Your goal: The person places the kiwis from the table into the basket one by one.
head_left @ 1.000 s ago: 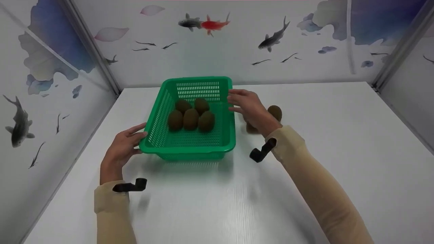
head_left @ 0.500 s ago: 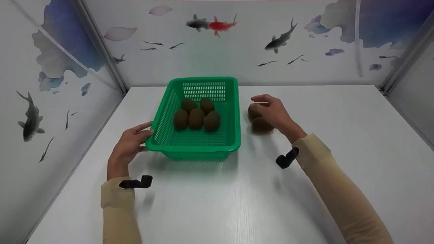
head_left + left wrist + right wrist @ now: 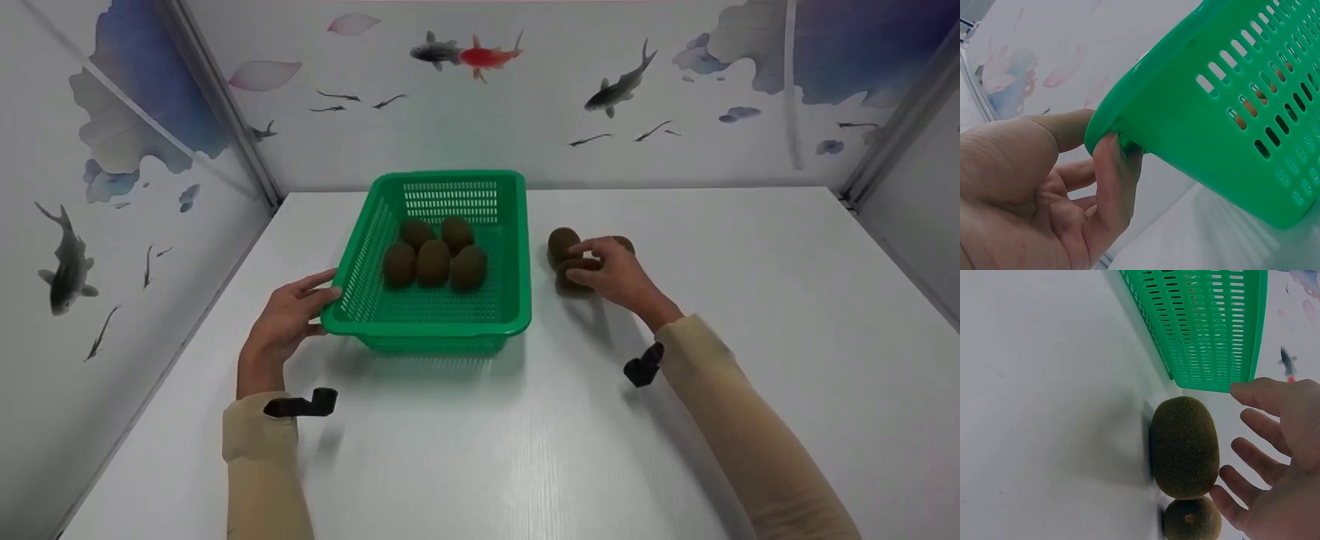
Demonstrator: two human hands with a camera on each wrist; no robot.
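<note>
Here, left grip (image 3: 281, 321) on basket (image 3: 427, 328)

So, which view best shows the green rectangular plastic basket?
The head view: the basket appears nearly whole, seen from above. Left wrist shows a cropped part pinched by the left hand; right wrist, a cropped outer portion.

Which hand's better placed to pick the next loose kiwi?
Right, I'd say: the right hand is at the loose kiwis beside the basket, apparently holding none. The left hand is across the basket from them, pinching its rim.
</note>
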